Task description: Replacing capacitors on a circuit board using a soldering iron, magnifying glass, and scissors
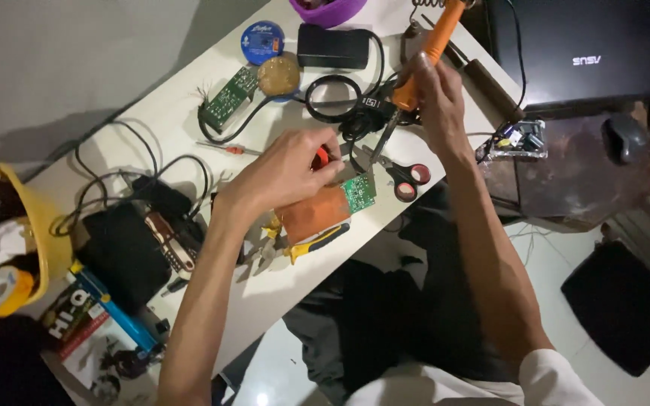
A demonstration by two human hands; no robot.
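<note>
Right hand grip clamped on orange soldering iron; left hand fingers pinched together, pressing green circuit board against counter.

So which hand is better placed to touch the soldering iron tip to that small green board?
Probably the right hand: it already grips the orange soldering iron, tip aimed toward the green board. The left hand rests by the board.
</note>
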